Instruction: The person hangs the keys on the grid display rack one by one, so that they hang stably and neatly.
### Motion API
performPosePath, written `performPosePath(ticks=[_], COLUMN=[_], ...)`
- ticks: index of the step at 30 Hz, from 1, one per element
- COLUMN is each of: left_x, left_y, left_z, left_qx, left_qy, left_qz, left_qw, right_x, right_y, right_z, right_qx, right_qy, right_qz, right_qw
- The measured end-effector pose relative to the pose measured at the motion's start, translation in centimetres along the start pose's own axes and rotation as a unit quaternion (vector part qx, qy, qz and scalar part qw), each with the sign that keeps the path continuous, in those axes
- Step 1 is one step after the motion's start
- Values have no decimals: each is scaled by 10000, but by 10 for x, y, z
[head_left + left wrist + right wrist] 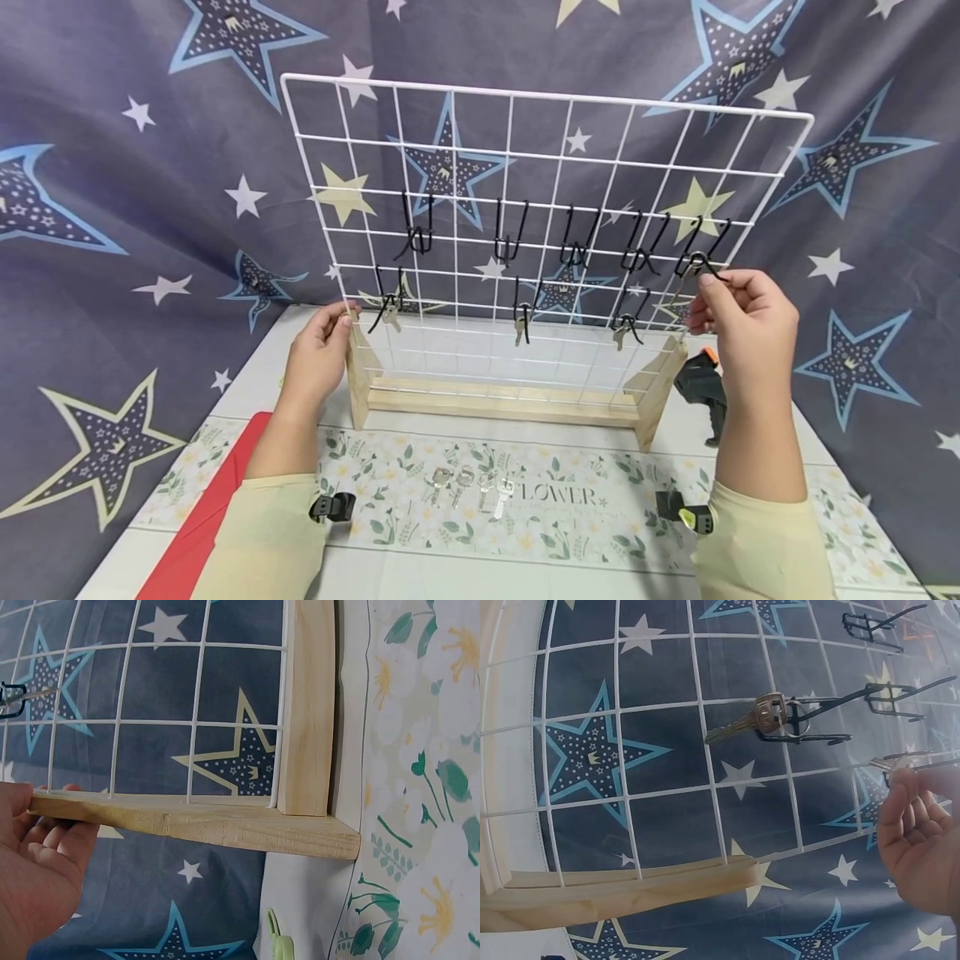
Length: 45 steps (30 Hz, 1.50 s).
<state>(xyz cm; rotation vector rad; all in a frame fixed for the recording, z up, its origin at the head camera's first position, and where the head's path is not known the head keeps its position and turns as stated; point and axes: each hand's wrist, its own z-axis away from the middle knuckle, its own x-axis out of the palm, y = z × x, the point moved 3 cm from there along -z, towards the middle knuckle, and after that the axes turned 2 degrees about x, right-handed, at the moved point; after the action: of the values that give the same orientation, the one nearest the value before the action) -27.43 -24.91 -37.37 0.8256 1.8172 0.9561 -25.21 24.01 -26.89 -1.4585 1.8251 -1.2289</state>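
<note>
So the biggest thing here is the star-print backdrop (45,333), then the white table (420,577). Standing on that is a white wire grid (512,94) in a wooden stand (495,400). In front lies a floral mat (540,467); only the head view gets its lettering, "FLOWER", plus a line too faint to read. There's also a flat red thing (210,508) by the left forearm.

Both arms reach forward. The left hand (318,337) grips the tip of the stand's left leg, fingers curled behind it. The right hand (750,325) is raised, thumb and fingers pinching what looks like a key (889,762) at the upper row's rightmost hook. Near that wrist is a dark gun-shaped tool (701,387). The left wrist cam shows a lime-green thing (282,947) better than the head view.

Eight black hooks (577,250) hang in two rows, keys on the lower three. The right wrist cam shows one hung key (766,714) close up. Four loose keys (441,479) on the mat are head view only.
</note>
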Motion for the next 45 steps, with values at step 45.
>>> performPosePath(ticks=[45], left_x=[1], left_y=[-1], left_z=[0], left_qx=[51], left_qy=[38], left_qz=[-55], left_qw=[10000], right_x=[123], right_y=[103], right_z=[143], right_qx=[193], right_qy=[-5610], right_qz=[4680], right_qw=[6825])
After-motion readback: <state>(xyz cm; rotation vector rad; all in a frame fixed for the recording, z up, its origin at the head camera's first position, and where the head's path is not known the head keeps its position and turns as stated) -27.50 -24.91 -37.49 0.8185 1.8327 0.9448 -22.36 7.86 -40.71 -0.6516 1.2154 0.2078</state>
